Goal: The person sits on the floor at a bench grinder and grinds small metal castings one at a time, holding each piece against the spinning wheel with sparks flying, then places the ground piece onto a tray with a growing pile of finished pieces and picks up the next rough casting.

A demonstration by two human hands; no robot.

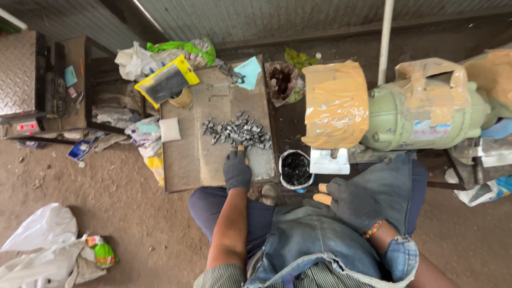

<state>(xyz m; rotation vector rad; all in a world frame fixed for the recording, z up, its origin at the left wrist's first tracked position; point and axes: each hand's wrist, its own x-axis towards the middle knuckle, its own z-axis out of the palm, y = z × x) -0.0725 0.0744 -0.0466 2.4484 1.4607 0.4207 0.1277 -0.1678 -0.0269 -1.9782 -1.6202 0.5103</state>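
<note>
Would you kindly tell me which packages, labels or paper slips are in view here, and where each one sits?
Yellow-framed flat pack: top left of board, rectangular, dark face.
Teal paper slip: board's top right corner.
White pouch: board's left edge, small, squarish.
Motor label: on green motor, rectangular, pale with blue and red.
Green-orange packet: on ground, lower left.

Corrugated metal wall [256, 16] at rear; packed dirt floor [117, 213]; white upright pipe [385, 37]; diamond-plate metal box [21, 69], left; dark open-fronted cabinet [101, 85]; white plastic bags [42, 245] on floor; flat daylight.
</note>
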